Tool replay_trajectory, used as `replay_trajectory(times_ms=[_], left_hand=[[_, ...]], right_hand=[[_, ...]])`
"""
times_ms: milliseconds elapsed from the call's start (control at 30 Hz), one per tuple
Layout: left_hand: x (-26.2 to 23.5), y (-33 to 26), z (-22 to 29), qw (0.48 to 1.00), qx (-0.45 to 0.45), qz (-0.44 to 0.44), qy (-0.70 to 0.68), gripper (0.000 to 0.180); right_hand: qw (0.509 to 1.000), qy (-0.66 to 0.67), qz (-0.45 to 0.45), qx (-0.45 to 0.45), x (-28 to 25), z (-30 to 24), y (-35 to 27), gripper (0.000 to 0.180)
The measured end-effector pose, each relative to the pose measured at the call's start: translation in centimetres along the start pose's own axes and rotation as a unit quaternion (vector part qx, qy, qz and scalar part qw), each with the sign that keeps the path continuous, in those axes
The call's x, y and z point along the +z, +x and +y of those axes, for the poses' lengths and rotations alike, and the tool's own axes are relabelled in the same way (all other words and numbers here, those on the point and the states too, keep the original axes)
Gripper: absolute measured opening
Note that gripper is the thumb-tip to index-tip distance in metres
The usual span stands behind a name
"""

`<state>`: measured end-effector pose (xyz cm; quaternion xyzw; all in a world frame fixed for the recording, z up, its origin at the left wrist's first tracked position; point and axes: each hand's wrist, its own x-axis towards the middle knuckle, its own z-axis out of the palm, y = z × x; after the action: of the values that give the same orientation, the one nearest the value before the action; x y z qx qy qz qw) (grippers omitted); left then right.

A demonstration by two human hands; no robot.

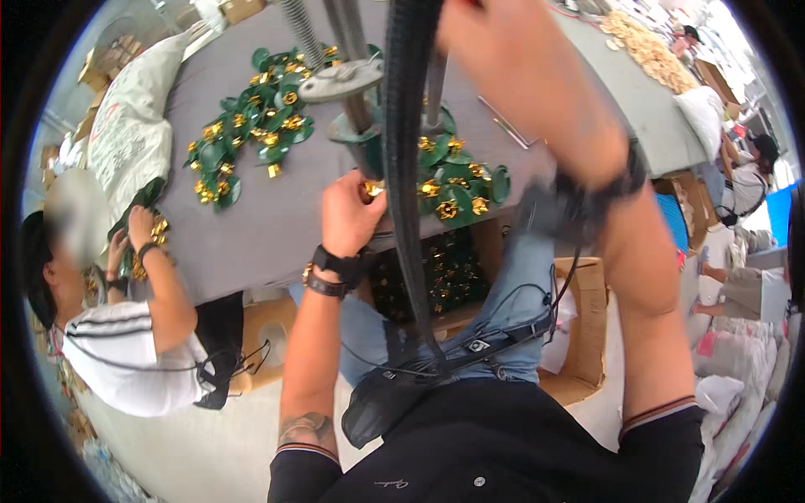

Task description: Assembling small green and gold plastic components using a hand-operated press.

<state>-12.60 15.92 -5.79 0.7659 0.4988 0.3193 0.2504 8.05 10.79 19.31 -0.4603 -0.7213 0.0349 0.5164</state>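
Observation:
My left hand (350, 211) is closed on a small gold piece (372, 189) at the base of a green press machine (360, 138) at the front edge of the grey table (260, 226). My right hand (490, 38) is raised high and grips the black lever handle (404, 126) of the press. Green discs with gold flowers (457, 189) lie in a pile just right of the press base. A larger scatter of the same green and gold pieces (260, 117) lies on the table to the left.
A person in a white striped shirt (126, 352) sits at the left table corner handling green and gold pieces. A cardboard box (579, 335) of pieces stands under the table by my knees. A white sack (130, 117) lies at the far left. Other people work at the right.

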Motion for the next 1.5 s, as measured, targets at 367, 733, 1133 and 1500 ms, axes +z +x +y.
replay_trajectory(times_ms=[367, 733, 1133, 1500], left_hand=[[-1.9, -9.9, 2.5, 0.967, 0.068, -0.173, -0.171, 0.032], [-7.1, 6.0, -13.1, 0.987, 0.08, 0.065, 0.125, 0.033], [-7.3, -2.2, -7.8, 0.997, -0.075, 0.011, 0.026, 0.045], [-4.1, -1.2, -1.6, 0.992, 0.11, -0.016, -0.057, 0.027]], right_hand=[[0.963, 0.2, -0.046, 0.175, 0.2, 5.2, 4.0, 0.015], [0.974, 0.184, -0.048, 0.127, 1.1, 5.5, 4.1, 0.014], [0.978, 0.179, -0.037, 0.099, 1.0, 5.2, 4.1, 0.016], [0.976, 0.181, -0.038, 0.113, 1.4, 5.7, 4.4, 0.015]])
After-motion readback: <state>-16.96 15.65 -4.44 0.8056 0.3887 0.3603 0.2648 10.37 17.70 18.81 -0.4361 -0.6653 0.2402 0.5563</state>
